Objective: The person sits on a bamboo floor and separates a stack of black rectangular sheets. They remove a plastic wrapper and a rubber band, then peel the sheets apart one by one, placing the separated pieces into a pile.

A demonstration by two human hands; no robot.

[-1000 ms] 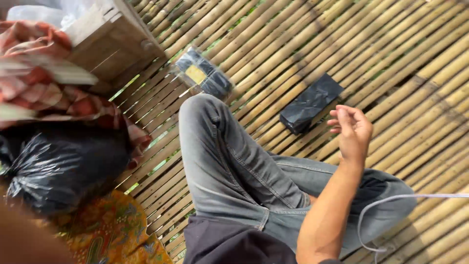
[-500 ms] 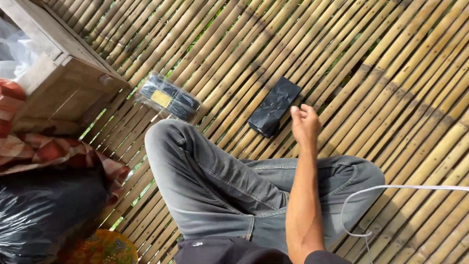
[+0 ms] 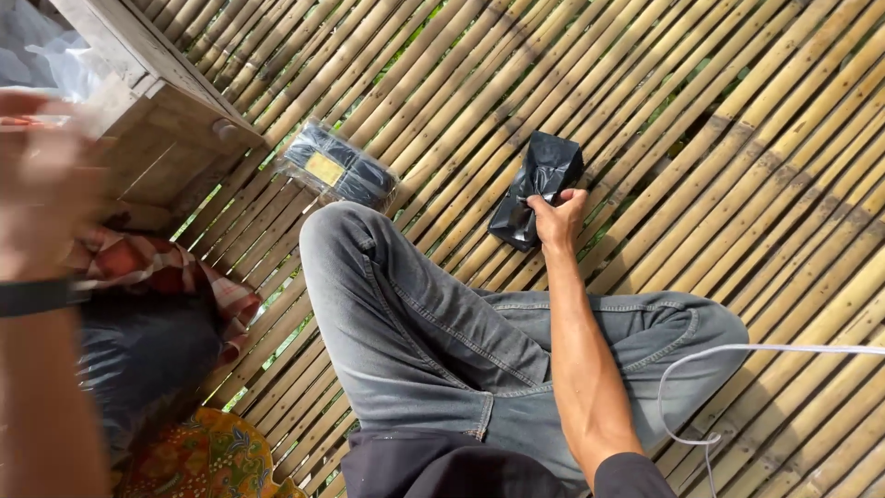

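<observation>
I sit cross-legged in grey jeans on a bamboo slat floor (image 3: pixel 701 111). My right hand (image 3: pixel 556 218) reaches past my knee and grips a black plastic pouch (image 3: pixel 537 184) lying on the slats, pinching its near side. My left hand (image 3: pixel 41 175) is raised at the far left, blurred by motion, with a dark band on the wrist; I cannot make out anything in it. A clear packet of black items with a yellow label (image 3: pixel 337 170) lies on the floor just beyond my left knee.
A wooden crate (image 3: pixel 157 120) stands at the upper left. A red checked cloth (image 3: pixel 175 277) and a black plastic bag (image 3: pixel 147 360) lie beside my left leg, with a patterned orange cloth (image 3: pixel 207 461) below. A white cord (image 3: pixel 737 355) loops over my right leg.
My right hand went from hovering open above the black pouch down onto it and closed on it. My left arm rose into view at the left. The camera view shifted.
</observation>
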